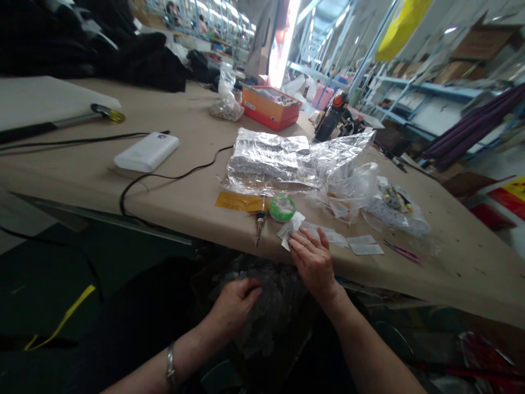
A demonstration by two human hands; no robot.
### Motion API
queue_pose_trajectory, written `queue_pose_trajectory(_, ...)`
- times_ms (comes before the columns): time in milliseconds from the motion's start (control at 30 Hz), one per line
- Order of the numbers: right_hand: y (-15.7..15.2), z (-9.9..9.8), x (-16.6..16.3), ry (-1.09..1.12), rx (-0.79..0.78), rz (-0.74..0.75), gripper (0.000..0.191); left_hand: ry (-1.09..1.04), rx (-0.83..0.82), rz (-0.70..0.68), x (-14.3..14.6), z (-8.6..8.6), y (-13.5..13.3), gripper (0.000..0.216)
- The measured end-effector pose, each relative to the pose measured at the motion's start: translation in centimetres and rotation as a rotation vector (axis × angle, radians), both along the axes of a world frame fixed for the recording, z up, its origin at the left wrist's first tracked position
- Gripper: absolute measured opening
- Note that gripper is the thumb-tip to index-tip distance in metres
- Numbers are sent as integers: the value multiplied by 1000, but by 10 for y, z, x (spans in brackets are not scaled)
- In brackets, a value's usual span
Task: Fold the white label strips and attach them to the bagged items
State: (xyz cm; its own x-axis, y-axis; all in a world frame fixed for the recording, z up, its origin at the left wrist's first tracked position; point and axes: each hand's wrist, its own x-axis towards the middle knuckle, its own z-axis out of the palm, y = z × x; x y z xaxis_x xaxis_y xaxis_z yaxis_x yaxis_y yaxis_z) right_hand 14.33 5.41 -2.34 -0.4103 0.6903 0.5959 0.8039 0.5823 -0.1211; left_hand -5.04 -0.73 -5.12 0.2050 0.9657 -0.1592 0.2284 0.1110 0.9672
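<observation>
My right hand lies flat at the table's near edge, fingers stretched out over small clear packets. My left hand is below the table edge, fingers curled into a heap of crumpled clear plastic bags in my lap. Just beyond the right hand sit a green roll of tape, a small screwdriver and a yellow strip. More flat white packets lie to the right.
A big silvery plastic bag and crumpled clear bags fill the table's middle. A white power bank with a black cable lies left. An orange box, dark cloth and a black-and-orange tool stand at the back. Pink tweezers lie right.
</observation>
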Motion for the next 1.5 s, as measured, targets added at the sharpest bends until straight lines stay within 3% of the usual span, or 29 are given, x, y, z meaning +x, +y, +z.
queue_pose_trajectory(100,0,2,6,118,7,62,20,-162,-167,11,16,15,5,15)
queue_pose_trajectory(233,-21,0,10,184,10,182,18,-740,-543,60,36,34,11,20)
queue_pose_trajectory(333,-45,-2,11,157,7,296,15,-1022,-639,133,49,44,15,16)
queue_pose_trajectory(467,-55,5,18,136,-12,299,22,-957,-658,205,58,48,21,3)
queue_pose_trajectory(633,-28,16,40,16,-78,-132,40,-686,-639,211,59,51,22,12)
queue_pose_trajectory(733,-17,9,48,-104,-89,-202,34,-612,-619,211,60,50,20,14)
queue_pose_trajectory(900,-18,-5,56,50,0,-151,17,-576,-626,163,61,45,19,11)
queue_pose_trajectory(1100,-26,0,53,385,-15,-17,12,-645,-724,155,61,48,25,11)
queue_pose_trajectory(1267,-50,7,30,228,-52,285,14,-854,-701,97,60,54,26,13)
queue_pose_trajectory(1500,-59,3,23,89,-68,372,11,-917,-692,97,56,55,20,17)
